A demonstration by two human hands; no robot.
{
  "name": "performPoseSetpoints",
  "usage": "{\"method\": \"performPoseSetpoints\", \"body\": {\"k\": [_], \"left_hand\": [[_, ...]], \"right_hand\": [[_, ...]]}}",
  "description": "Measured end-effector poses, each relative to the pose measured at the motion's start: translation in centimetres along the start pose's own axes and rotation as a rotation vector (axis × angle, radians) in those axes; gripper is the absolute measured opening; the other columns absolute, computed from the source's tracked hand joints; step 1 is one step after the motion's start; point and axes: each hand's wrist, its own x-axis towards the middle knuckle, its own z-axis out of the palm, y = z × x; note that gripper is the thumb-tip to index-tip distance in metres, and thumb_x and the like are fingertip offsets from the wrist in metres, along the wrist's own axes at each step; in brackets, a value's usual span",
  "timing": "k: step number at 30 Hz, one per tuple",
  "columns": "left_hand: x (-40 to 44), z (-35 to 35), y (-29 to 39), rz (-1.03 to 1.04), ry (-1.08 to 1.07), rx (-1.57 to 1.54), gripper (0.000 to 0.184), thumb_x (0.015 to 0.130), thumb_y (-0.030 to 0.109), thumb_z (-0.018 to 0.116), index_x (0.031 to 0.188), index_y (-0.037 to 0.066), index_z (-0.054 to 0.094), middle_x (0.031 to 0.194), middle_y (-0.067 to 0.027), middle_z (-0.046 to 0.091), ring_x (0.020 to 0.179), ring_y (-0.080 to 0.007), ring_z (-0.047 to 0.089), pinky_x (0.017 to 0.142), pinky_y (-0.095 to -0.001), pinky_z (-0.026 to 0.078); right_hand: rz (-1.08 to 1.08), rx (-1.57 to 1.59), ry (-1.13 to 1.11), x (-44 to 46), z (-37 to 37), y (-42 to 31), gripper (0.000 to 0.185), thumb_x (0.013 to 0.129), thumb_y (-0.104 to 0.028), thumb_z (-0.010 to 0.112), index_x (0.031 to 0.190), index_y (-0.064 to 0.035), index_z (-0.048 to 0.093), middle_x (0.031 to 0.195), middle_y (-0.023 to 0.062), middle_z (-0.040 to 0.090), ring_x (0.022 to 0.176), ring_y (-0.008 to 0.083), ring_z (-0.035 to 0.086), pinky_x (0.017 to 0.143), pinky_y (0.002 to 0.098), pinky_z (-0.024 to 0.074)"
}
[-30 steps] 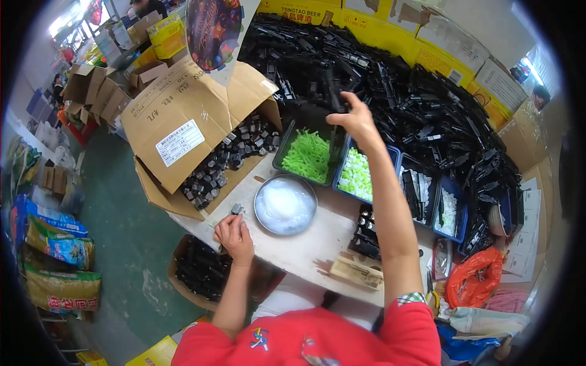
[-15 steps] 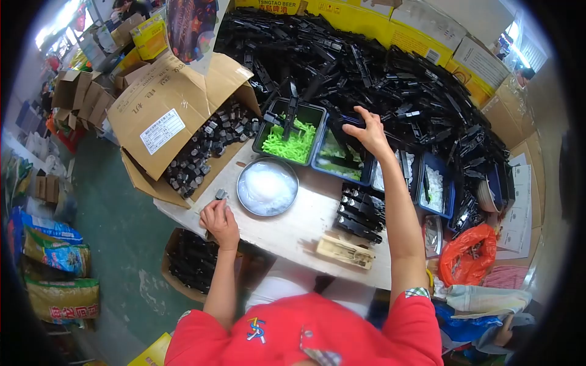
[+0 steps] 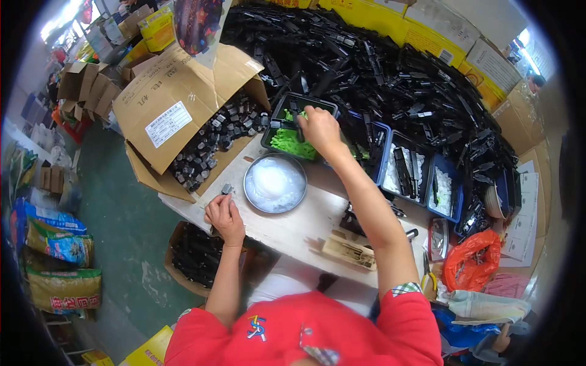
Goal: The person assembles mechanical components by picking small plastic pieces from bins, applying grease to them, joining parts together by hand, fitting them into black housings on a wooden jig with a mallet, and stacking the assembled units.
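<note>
My right hand reaches over the right side of a black bin of bright green small pieces. Its fingers are closed at a long black plastic part that sticks up from the bin. The fingertips partly hide the contact. At the table's left edge, my left hand rests with curled fingers; what they hold, if anything, is hidden. Just beyond its fingertips lies a small metal motor. To its right is a round metal dish with a whitish, translucent mass.
An open carton of small motors stands left. Black plastic parts are heaped at the back. Blue bins with white pieces stand right. A wooden fixture, pliers and a red bag are nearer.
My right hand has moved left, from above the bin beside it to the green-piece bin, and its spread fingers have closed. My left hand stays at the table edge. The view has shifted slightly.
</note>
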Motion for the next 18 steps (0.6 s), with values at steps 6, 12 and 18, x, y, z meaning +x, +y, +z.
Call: {"method": "performPoseSetpoints", "body": {"k": [6,12,18], "left_hand": [[0.0,0.3,-0.1,-0.081,0.037,-0.075,0.04,0.077,0.011,0.061,0.115,0.008,0.053,0.111,-0.0106,0.047,0.108,-0.0273,0.044,0.092,-0.041,0.027],[1.9,0.0,-1.3,-0.136,-0.135,-0.138,0.046,0.071,0.016,0.069,0.113,0.01,0.054,0.108,-0.0088,0.048,0.104,-0.0288,0.046,0.086,-0.042,0.033],[4.0,0.9,-2.8,0.005,-0.189,-0.144,0.026,0.066,0.007,0.069,0.091,0.004,0.062,0.085,-0.0124,0.056,0.086,-0.0321,0.053,0.075,-0.0396,0.042]], "right_hand": [[0.147,0.039,0.024,3.1,3.8,0.3,0.025,0.072,-0.022,0.062,0.079,0.0011,0.058,0.073,0.0239,0.062,0.073,0.0401,0.061,0.071,0.0453,0.0499],[0.141,0.649,-0.128,-1.8,-5.6,0.6,0.033,0.08,-0.013,0.057,0.11,0.0002,0.057,0.081,0.0043,0.062,0.073,0.0087,0.054,0.065,0.0228,0.0424],[-0.05,0.396,-0.244,-17.1,-13.6,0.7,0.03,0.077,-0.002,0.05,0.106,0.0003,0.057,0.101,0.0145,0.056,0.094,0.0268,0.055,0.082,0.0289,0.0424]]}}
